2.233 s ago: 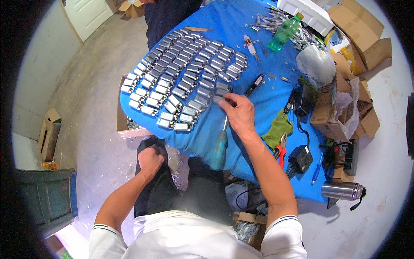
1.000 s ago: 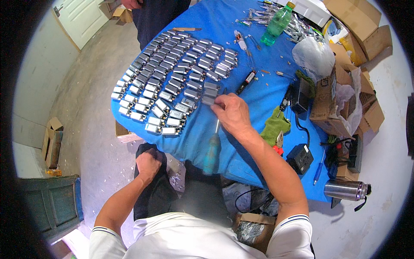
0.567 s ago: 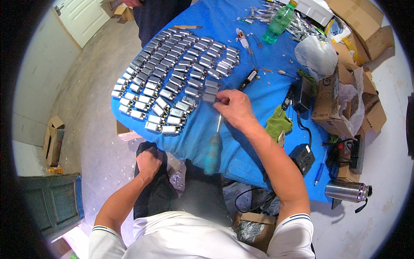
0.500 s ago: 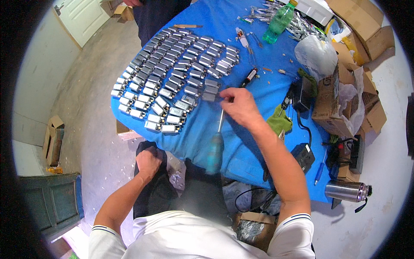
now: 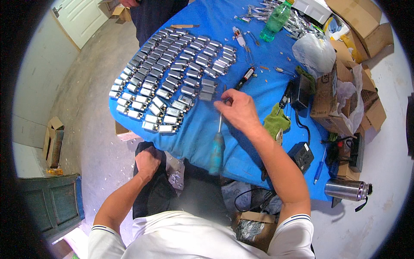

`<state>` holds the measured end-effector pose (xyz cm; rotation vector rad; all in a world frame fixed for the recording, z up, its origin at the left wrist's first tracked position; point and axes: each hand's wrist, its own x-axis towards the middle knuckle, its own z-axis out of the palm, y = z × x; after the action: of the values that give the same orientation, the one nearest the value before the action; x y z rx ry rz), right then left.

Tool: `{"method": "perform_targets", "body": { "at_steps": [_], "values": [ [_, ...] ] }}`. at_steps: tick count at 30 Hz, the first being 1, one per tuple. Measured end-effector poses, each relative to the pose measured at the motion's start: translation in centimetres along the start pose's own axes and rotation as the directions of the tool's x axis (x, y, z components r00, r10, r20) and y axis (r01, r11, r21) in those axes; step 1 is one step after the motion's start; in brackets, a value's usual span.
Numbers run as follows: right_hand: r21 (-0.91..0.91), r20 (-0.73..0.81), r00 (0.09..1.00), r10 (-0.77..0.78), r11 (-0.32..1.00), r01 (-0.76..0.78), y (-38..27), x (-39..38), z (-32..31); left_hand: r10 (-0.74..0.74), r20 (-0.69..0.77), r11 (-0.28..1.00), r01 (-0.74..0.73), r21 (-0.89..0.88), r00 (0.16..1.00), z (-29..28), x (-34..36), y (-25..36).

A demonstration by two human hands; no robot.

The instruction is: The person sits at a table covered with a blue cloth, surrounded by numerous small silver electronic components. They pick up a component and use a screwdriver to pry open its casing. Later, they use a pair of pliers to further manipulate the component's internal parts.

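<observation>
Can't tell what left fist (image 5: 148, 160) or half-curled right hand (image 5: 238, 108) grips, silver cells (image 5: 173, 81) at its ten o'clock likely rowed for reach.

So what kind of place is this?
Probably a small workshop. Many little metal parts are lined up on a blue cloth, a screwdriver is at the near edge, and cardboard boxes stand on the right.

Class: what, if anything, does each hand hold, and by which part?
Left hand: a fist, nothing visible in it. Right hand: over the screwdriver's shaft; whether it grips anything cannot be told.
</observation>
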<state>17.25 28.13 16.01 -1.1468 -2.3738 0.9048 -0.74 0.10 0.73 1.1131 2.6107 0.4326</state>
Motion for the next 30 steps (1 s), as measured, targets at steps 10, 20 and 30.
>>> {"method": "perform_targets", "body": {
  "at_steps": [10,20,30],
  "values": [
    [0.039,-0.074,0.994,-0.084,0.995,0.087,0.9,0.4,0.0,0.025,-0.017,0.999,-0.025,0.023,1.000,0.1,0.0,0.0],
    [-0.005,-0.008,0.997,-0.077,0.997,0.077,0.5,2.4,0.1,0.014,-0.017,1.000,-0.014,-0.004,1.000,-0.2,-0.1,-0.1],
    [-0.021,0.034,0.996,-0.079,0.997,0.079,1.1,2.7,0.0,0.032,-0.033,0.999,-0.032,0.006,0.999,-0.5,-0.2,0.0]
  ]
}}
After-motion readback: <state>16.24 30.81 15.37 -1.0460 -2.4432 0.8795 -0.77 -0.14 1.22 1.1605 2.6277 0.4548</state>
